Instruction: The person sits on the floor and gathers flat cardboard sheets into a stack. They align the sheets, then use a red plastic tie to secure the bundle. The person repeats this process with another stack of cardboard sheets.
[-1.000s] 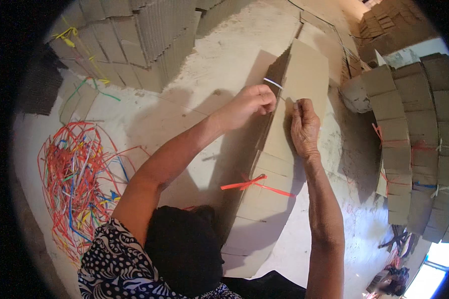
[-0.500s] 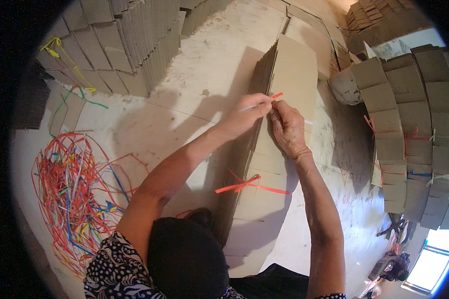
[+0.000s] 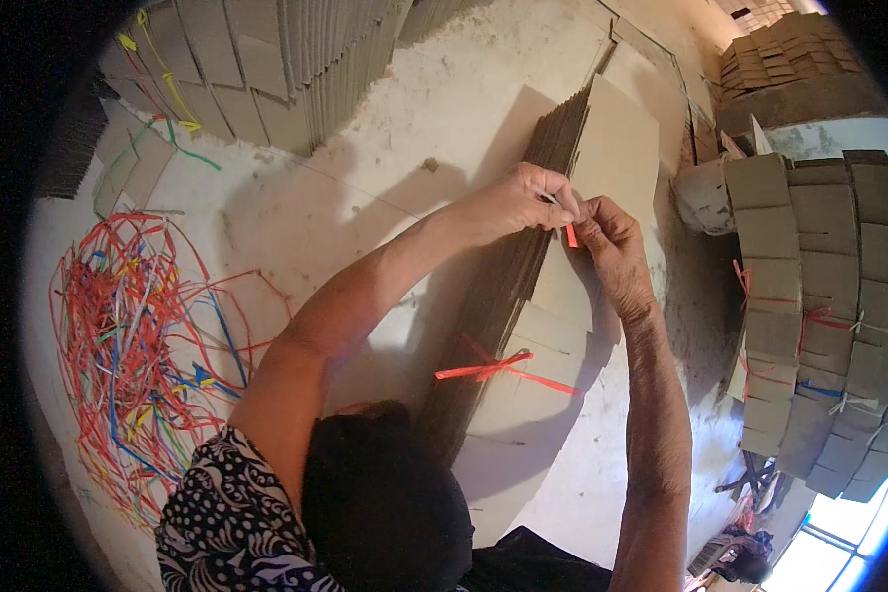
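A long bundle of flat cardboard sheets [image 3: 617, 128] lies in front of me. Over its upper part, my left hand [image 3: 528, 204] and my right hand [image 3: 617, 252] meet with fingertips almost touching. A thin whitish strip is pinched in my left fingers. My right thumb and fingers are closed at a short red plastic strip [image 3: 572, 237] that hangs down between the hands. How the two strips join is hidden by the fingers. Nearer to me, a red plastic tie [image 3: 498, 367] is knotted across the bundle with both ends loose.
A tangled heap of red, blue, yellow and green strips [image 3: 138, 345] lies on the floor at left. Tall cardboard stacks [image 3: 266, 69] stand at the back left. More tied cardboard bundles [image 3: 819, 296] stand at right, near a bright window [image 3: 829, 553].
The view has shifted slightly. My hands have turned at the fingertips: the red strip end, which pointed up and right, now hangs down beside my right fingers.
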The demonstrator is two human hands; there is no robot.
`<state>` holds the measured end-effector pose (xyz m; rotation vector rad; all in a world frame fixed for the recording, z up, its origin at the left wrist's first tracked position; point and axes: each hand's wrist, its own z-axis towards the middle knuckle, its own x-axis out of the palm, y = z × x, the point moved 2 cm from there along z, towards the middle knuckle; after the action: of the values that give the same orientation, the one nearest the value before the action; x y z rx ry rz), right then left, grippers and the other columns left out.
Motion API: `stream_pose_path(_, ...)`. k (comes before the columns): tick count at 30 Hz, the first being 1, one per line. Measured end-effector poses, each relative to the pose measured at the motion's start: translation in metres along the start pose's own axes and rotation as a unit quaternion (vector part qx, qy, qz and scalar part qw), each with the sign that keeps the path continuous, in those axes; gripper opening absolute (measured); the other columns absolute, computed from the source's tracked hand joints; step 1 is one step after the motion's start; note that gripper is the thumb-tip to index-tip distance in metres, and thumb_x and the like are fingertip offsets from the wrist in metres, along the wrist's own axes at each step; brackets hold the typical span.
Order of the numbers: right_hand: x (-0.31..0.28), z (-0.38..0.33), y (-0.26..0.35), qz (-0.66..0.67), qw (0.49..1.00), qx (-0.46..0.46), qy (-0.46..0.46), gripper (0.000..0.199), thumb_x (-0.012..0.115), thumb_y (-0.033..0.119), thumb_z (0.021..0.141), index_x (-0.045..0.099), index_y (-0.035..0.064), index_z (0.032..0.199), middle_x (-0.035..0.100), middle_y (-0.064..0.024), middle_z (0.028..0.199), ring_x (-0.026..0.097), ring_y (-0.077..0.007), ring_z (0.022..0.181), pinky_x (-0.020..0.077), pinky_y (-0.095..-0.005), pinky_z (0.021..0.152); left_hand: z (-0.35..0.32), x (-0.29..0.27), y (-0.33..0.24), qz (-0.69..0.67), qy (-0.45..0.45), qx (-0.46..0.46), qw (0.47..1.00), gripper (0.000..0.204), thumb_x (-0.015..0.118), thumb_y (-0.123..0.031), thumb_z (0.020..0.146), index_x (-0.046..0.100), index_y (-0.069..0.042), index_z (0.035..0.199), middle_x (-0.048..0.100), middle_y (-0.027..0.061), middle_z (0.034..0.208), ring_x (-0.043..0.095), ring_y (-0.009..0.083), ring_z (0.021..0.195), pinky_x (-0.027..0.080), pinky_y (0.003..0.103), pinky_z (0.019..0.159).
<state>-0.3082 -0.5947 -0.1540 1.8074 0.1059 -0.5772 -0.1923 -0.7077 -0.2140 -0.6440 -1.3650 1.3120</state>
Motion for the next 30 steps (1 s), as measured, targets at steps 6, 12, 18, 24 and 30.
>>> stream_pose_path(6,-0.002,-0.001,0.01,0.091,0.995,0.043,-0.021,0.016,0.048,0.016,0.092,0.059,0.005,0.096,0.052,0.0042,0.066,0.042,-0.0043,0.06,0.0322,-0.0183,0.057,0.001,0.013,-0.005,0.38,-0.116,0.266,0.878,0.011,0.061,0.0,0.075,0.062,-0.002,0.087,0.062,0.01,0.077,0.062,0.0246,0.072,0.048,0.032,0.063)
stream_pose_path(12,-0.003,-0.002,0.009,0.098,0.995,0.017,0.0,0.021,0.047,0.018,0.094,0.059,0.0028,0.102,0.057,0.0022,0.069,0.042,-0.0034,0.06,0.0314,-0.0187,0.055,0.009,0.02,-0.005,0.509,-0.176,0.353,0.765,0.013,0.061,-0.003,0.069,0.056,-0.005,0.081,0.052,0.0093,0.068,0.057,0.0294,0.065,0.047,0.037,0.056)
stream_pose_path(18,-0.002,0.0,0.012,0.094,0.995,0.001,0.039,0.02,0.051,0.023,0.096,0.059,0.0039,0.096,0.059,0.0016,0.071,0.042,-0.0041,0.061,0.0327,-0.0185,0.057,0.006,0.018,0.006,0.514,-0.208,0.349,0.756,0.01,0.062,-0.006,0.073,0.056,-0.006,0.081,0.05,0.0088,0.068,0.057,0.0285,0.065,0.047,0.038,0.055)
stream_pose_path(24,-0.006,-0.002,-0.006,0.109,0.994,-0.028,0.002,0.017,0.053,0.019,0.095,0.057,0.006,0.086,0.05,0.0063,0.072,0.039,-0.0039,0.065,0.0318,-0.0196,0.059,-0.008,0.013,-0.001,0.565,-0.177,0.294,0.75,0.008,0.058,-0.005,0.076,0.051,-0.005,0.074,0.053,0.0103,0.067,0.057,0.0296,0.062,0.047,0.041,0.053)
stream_pose_path(30,-0.009,-0.003,-0.01,0.077,0.994,-0.017,-0.077,0.013,0.054,0.014,0.094,0.056,0.0049,0.085,0.05,0.0061,0.076,0.042,-0.004,0.072,0.0357,-0.0209,0.064,-0.026,0.001,0.009,0.561,-0.126,0.163,0.802,0.002,0.054,-0.003,0.081,0.053,-0.002,0.08,0.053,0.0168,0.072,0.056,0.0381,0.067,0.046,0.046,0.057)
